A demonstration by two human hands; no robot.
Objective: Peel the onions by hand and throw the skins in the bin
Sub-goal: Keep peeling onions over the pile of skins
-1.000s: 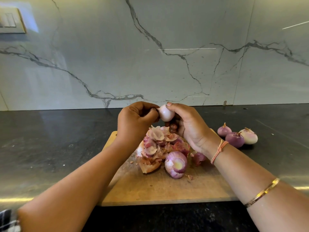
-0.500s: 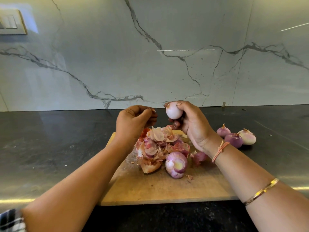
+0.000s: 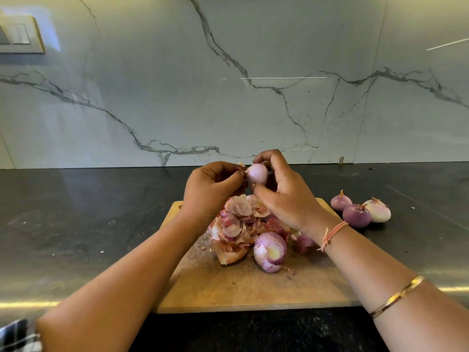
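One small onion (image 3: 256, 174) is in play, nearly bare, held up between both hands. The right hand (image 3: 284, 196) grips it, fingers curled over the top and thumb below. The left hand (image 3: 210, 189) is curled, its fingertips pinching a skin sliver (image 3: 241, 169) at the onion's left tip.

Risks I see:
- The bare surface looks slick and the hold is fingertips only. A hard tug from the left could pop the onion out and drop it.
- The sliver is tiny and dry. I expect it to tear and leave a scrap at the tip. I can't tell how much is attached.
- The skin pile (image 3: 236, 224) sits loose, right under both hands. The half-peeled onion (image 3: 270, 251), nearer me than the right hand, touches it. One grab at the skins could take onion along too.
- A purple piece (image 3: 303, 242) lies under the right wrist, partly hidden. I can't tell if it is onion or skin.
- Flakes lie on the cutting board (image 3: 228, 288) near the pile. A sweep could scatter them onto the dark counter (image 3: 76, 224).
- Three onions (image 3: 356, 215) sit off the board, right of the right hand, close together. A forearm bump would roll them.
- The bin is not in view, so I can't judge the carry, and skins could drop on the way.
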